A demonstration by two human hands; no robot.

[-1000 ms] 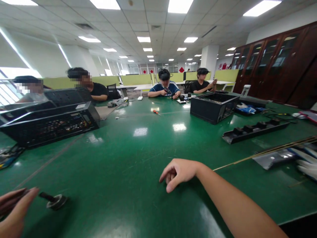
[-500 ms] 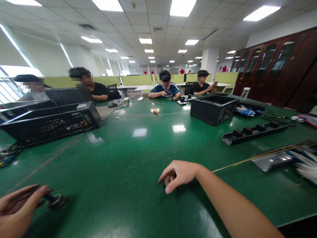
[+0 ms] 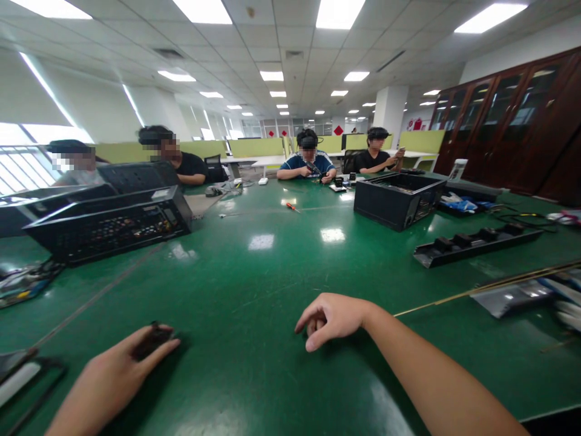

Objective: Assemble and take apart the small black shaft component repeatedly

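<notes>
My left hand [image 3: 106, 378] is low over the left of the green table [image 3: 231, 303], its fingers closed around a small dark object [image 3: 153, 341]. Motion blur and my fingers hide its exact kind. Near the middle, my right hand [image 3: 338, 321] hangs palm down close to the tabletop with its fingers loosely curled. A gap shows between thumb and forefinger, and nothing is visible in it. Bare table lies around this hand, and thin yellowish rods [image 3: 454, 297] lie to its right.
Open black computer cases stand left [image 3: 118, 227] and right [image 3: 393, 203]. A black channel-shaped strip [image 3: 476, 245] lies at the right, an orange screwdriver [image 3: 292, 207] farther back. At the left edge are tools [image 3: 27, 284] and a white-and-black item [image 3: 20, 384]. Several people sit across the table.
My left hand has moved right and forward over the table with the dark object, which showed a round end before. My right hand keeps its pose. The view has turned slightly left.
</notes>
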